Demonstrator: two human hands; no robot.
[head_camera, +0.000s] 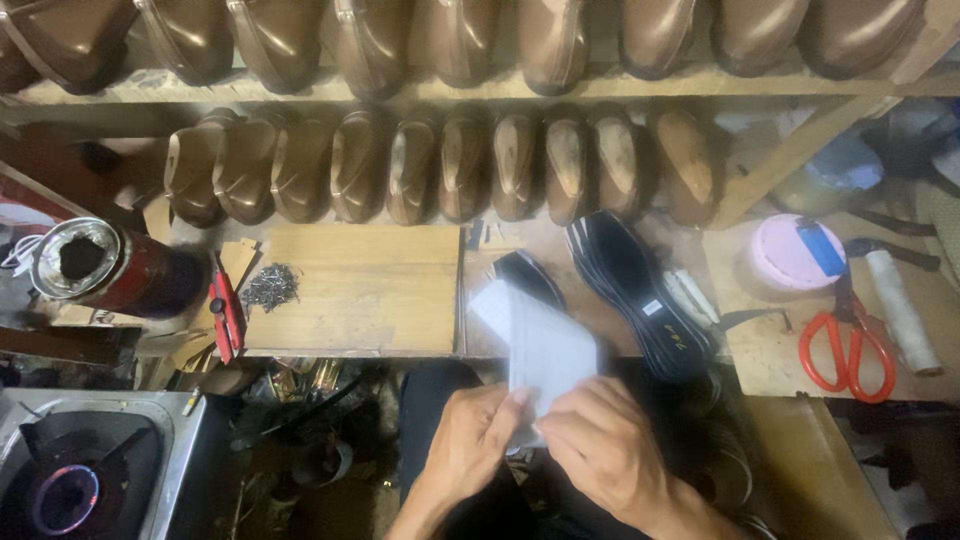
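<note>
- Both hands are pinched onto the bottom end of a pale white sheet (540, 350), some thin flat piece, blurry so I can't say exactly what it's made of.
- Left hand (468, 440) has fingers curled around the sheet's lower left edge, thumb on top. Right hand (600, 445) is closed over the lower right corner, fingers folded down on it.
- The sheet's long axis runs away from the hands, up and a bit to the left, out over the near edge of the desk (360, 300). So it's straight ahead of both hands, held up rather than lying flat.
- Neither hand is really nearer, they meet at the same end, nearly touching.
- Just beyond the sheet's far end there's a stack of black insoles (640, 290), with red scissors (848, 345) well off to the right.
</note>
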